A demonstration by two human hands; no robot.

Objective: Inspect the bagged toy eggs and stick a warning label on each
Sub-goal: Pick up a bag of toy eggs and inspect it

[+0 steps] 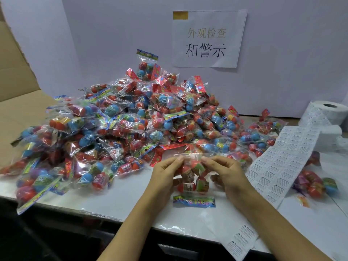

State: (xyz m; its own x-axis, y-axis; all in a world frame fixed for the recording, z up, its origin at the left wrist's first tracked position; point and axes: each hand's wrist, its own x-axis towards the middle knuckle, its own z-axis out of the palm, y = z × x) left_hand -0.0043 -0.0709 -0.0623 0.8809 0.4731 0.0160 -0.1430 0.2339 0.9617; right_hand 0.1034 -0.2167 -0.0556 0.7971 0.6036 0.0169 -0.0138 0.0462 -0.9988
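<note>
A clear bag of toy eggs (192, 178) with red eggs and a blue printed header strip hangs above the white table's front edge. My left hand (165, 172) pinches its upper left side and my right hand (224, 170) pinches its upper right side. Behind them a large heap of bagged eggs (122, 125) covers the table. A long strip of white warning labels (284, 162) runs from a label roll (327, 113) at the right down over the table edge.
A few bagged eggs (316, 181) lie apart at the right, past the label strip. A paper sign (209, 38) hangs on the white back wall. Cardboard (17, 76) stands at the far left. The white table (122, 200) ends at a dark front edge.
</note>
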